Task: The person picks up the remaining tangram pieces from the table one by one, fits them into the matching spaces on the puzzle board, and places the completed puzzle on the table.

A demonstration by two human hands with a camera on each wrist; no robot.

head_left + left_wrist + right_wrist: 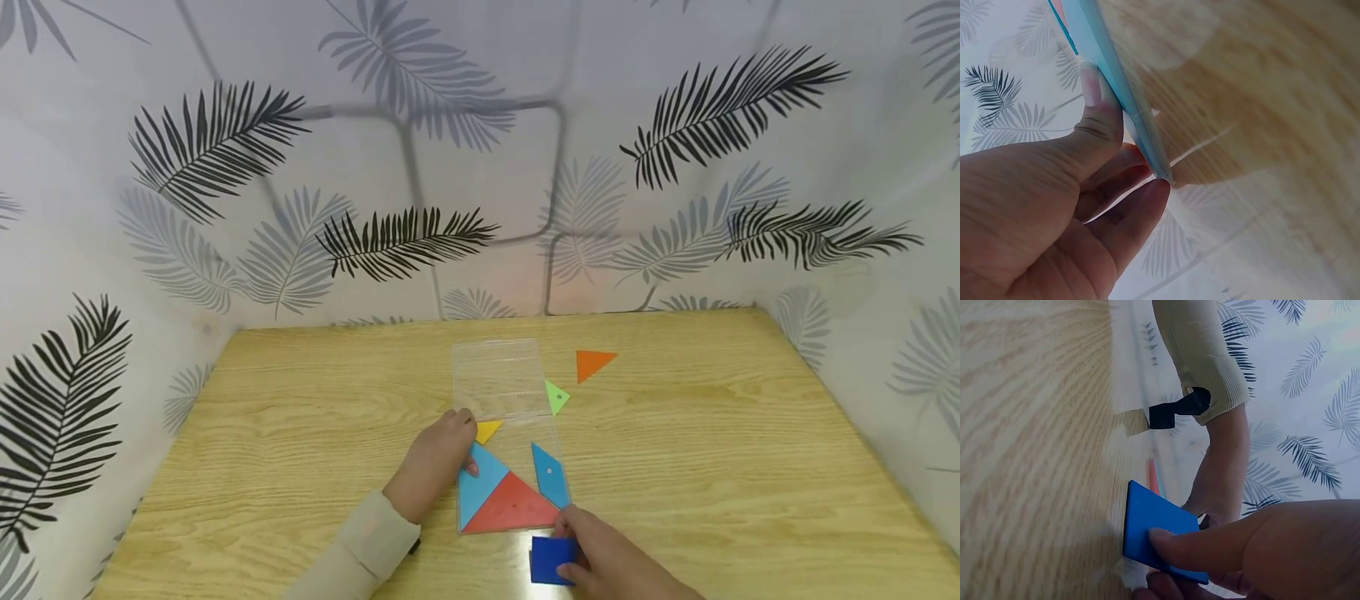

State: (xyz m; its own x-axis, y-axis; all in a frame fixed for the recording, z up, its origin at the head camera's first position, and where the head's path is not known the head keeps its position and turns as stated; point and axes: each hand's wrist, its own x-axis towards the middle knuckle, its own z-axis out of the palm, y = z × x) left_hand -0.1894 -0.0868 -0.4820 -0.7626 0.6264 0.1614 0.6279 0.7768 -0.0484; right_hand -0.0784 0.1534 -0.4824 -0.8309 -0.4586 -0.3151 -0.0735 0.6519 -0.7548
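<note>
A clear plastic case (495,379) lies unfolded on the table, its near half holding flat tangram pieces. In that half are a light-blue triangle (480,482), a red triangle (512,505), a blue parallelogram (550,475) and a yellow piece (488,430) partly behind my fingers. My left hand (442,454) grips the case's left edge, its thumb (1094,94) against the light-blue triangle and the fingers curled at the rim. Beyond the case's near right corner, my right hand (596,550) pinches a dark-blue square (1157,522) between thumb and fingers, close over the table.
An orange triangle (593,364) lies on the table beyond the case at right. A green triangle (557,397) with a dark dot sits at the case's right edge. Leaf-patterned fabric (480,167) stands behind and beside the wooden table (712,433).
</note>
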